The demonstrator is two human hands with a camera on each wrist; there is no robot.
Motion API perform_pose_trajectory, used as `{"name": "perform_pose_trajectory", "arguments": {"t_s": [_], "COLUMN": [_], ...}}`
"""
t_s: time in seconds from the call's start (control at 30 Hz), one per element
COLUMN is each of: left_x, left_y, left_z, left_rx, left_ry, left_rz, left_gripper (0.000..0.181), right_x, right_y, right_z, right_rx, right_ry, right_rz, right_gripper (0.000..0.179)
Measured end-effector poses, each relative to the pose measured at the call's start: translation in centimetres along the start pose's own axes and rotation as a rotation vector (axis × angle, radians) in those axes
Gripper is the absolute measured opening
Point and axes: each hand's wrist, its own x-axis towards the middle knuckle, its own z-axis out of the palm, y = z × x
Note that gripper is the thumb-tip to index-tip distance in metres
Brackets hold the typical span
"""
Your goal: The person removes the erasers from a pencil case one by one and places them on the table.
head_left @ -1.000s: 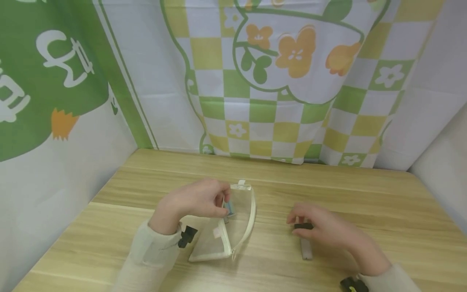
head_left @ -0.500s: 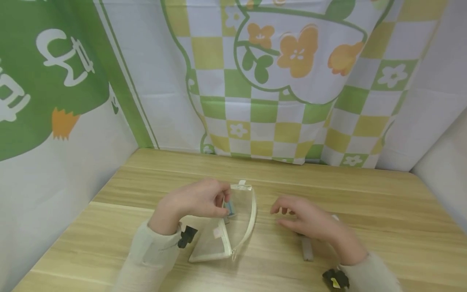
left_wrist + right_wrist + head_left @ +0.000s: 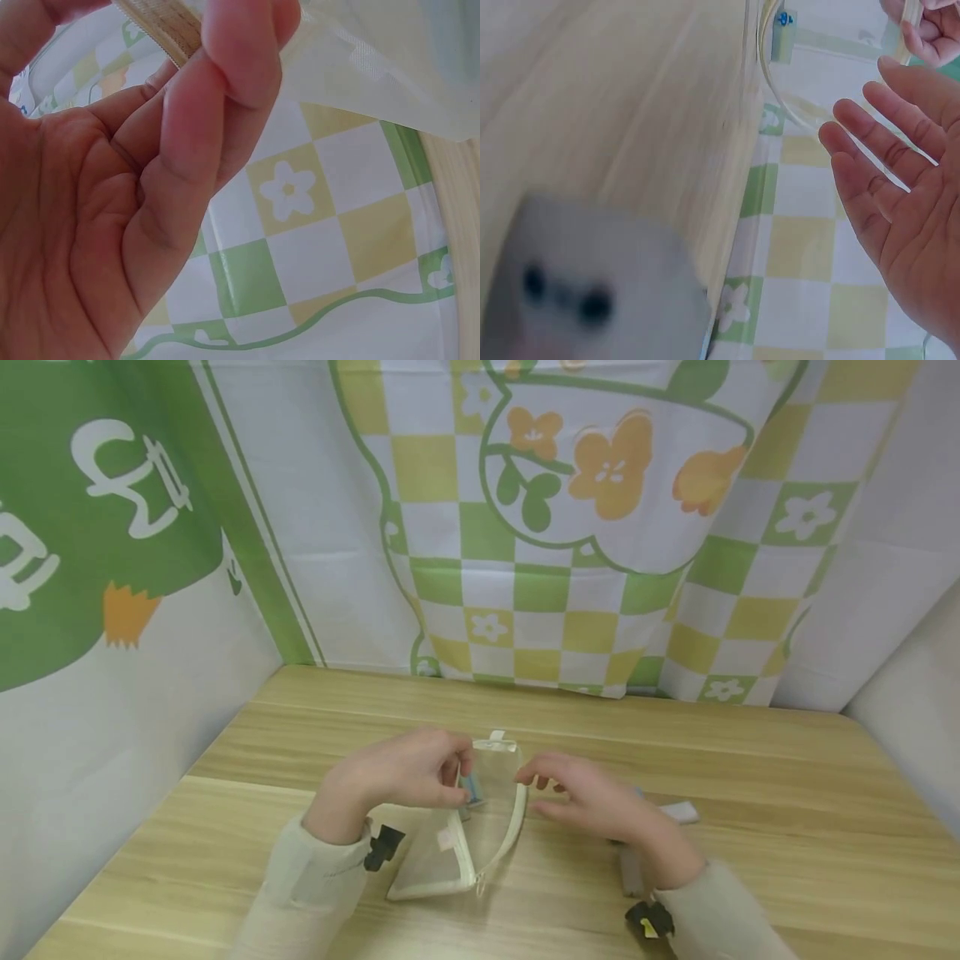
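Observation:
A cream see-through mesh zip pouch (image 3: pixel 495 835) stands on the wooden table with its zipped mouth spread apart. My left hand (image 3: pixel 408 777) pinches the near-left edge of that mouth; the left wrist view shows the zipper tape (image 3: pixel 161 26) between thumb and fingers. Through the mesh a small blue-and-clear item (image 3: pixel 473 788) shows, its kind unclear. My right hand (image 3: pixel 588 797) is at the pouch's right rim, fingertips overlapping it in the head view. Its fingers (image 3: pixel 889 142) are loosely spread with nothing between them in the right wrist view.
Under and behind my right forearm lie a slim grey bar-shaped object (image 3: pixel 632 870) and a white one (image 3: pixel 681 812). A grey thing with dark spots (image 3: pixel 600 277) is blurred close to the right wrist camera. A printed curtain (image 3: pixel 540 585) hangs at the table's back edge.
My right hand has moved left from over the grey bar-shaped object to the pouch's right rim, uncovering the white object. The left hand and the pouch have stayed in place.

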Motion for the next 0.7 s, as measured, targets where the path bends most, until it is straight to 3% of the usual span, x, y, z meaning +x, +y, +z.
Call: {"name": "perform_pose_trajectory", "arguments": {"t_s": [0.7], "left_x": [0.0], "left_y": [-0.2], "left_z": [0.0], "left_rx": [0.005], "left_ry": [-0.005], "left_rz": [0.018], "left_gripper": [0.018], "right_x": [2.9], "right_y": [-0.9], "right_z": [1.7], "right_rx": [0.045], "right_ry": [-0.078], "right_rz": [0.052], "right_gripper": [0.042]}}
